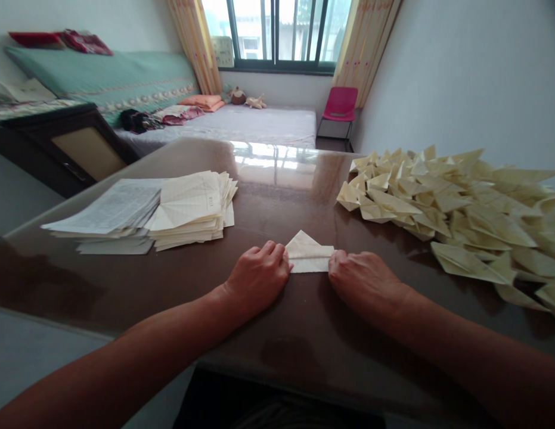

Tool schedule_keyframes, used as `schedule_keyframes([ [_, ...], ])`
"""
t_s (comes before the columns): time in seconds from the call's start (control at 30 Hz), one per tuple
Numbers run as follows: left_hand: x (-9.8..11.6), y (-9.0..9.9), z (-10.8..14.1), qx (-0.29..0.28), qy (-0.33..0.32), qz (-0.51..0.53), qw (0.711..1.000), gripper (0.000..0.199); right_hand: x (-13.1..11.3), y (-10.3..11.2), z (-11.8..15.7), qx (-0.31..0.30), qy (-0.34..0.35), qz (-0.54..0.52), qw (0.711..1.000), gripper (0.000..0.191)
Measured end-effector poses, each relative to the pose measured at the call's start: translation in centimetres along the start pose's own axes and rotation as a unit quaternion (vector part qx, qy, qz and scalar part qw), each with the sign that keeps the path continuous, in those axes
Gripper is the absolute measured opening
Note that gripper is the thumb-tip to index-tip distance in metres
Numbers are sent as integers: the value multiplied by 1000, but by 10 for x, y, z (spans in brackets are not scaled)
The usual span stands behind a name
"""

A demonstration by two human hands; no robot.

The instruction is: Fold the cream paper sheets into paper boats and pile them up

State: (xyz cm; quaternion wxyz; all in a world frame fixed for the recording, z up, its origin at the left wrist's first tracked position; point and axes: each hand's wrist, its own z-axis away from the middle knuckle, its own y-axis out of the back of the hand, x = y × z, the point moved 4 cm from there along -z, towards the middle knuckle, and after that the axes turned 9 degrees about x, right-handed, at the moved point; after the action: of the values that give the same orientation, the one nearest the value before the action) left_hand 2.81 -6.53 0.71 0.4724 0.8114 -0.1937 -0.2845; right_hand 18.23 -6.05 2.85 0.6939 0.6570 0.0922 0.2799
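A cream sheet of paper (309, 253), partly folded, lies on the brown table between my hands. Its far edge rises to a triangular point, and a straight folded strip runs along the near side. My left hand (262, 271) is closed on the paper's left end, fingers curled and knuckles up. At the right end my right hand (364, 277) is closed on it too, its fingers bent under. Both hands rest at the table surface, and their fingertips are mostly hidden.
Left of my hands stands a stack of creased cream sheets (188, 205), beside a stack of printed paper (111, 205). A large heap of folded paper boats (460, 208) covers the table's right side. Beyond the glossy table (277, 202) are a bed (268, 125) and a pink chair (340, 104).
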Motion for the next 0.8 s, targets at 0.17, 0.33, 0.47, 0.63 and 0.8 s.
schedule_keyframes([
  [0.17,0,2,0,-18,-8,16,1000,32,-6,4,5,55,9,1,998,36],
  [0.33,-1,4,-1,-52,-2,24,998,29,-23,-4,7,39,57,-29,997,49],
  [0.47,-1,4,-1,-64,-6,14,998,31,-21,-4,5,15,54,-20,998,47],
  [0.63,-2,3,-1,-60,0,17,998,29,-13,3,4,6,46,-16,999,41],
  [0.8,-2,2,-2,-15,-20,40,999,25,6,2,-2,8,12,-15,1000,26],
])
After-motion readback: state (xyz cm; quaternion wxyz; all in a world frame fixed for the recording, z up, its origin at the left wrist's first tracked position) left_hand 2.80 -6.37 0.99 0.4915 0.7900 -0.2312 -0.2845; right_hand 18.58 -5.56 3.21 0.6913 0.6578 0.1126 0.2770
